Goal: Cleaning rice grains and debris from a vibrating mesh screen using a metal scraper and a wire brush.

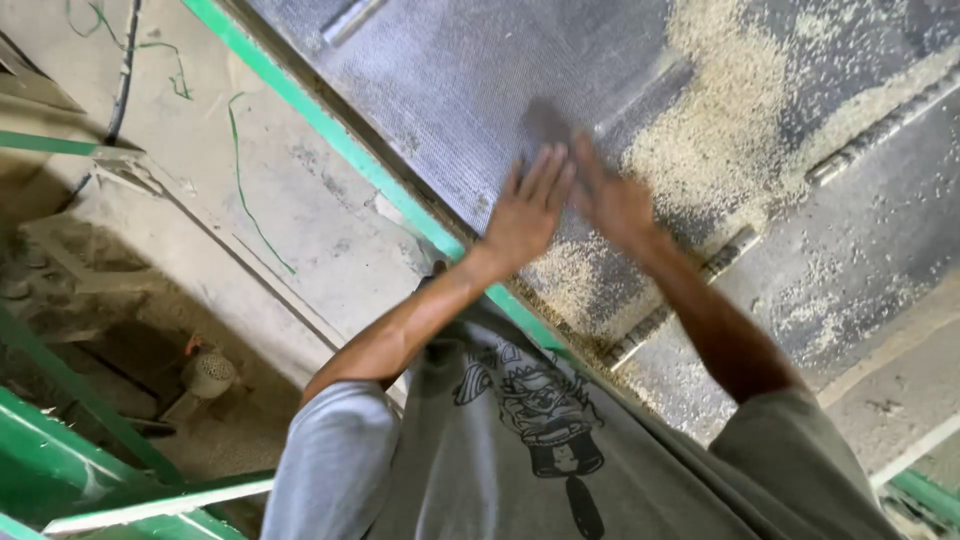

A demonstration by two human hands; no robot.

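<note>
Two hands are laid flat on one grey mesh screen, fingers spread wide, nothing held: the left hand beside the right hand, fingertips nearly touching. One broad patch of pale grain lies just right of them. Grain could be spilled past the one green frame edge if it is swept too hard.

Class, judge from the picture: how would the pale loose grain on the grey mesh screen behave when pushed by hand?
The pale loose grain probably slides and scatters, since it lies in thin, ragged drifts. It looks light. The flat left hand and right hand suggest sweeping suits it better than gripping.
</note>
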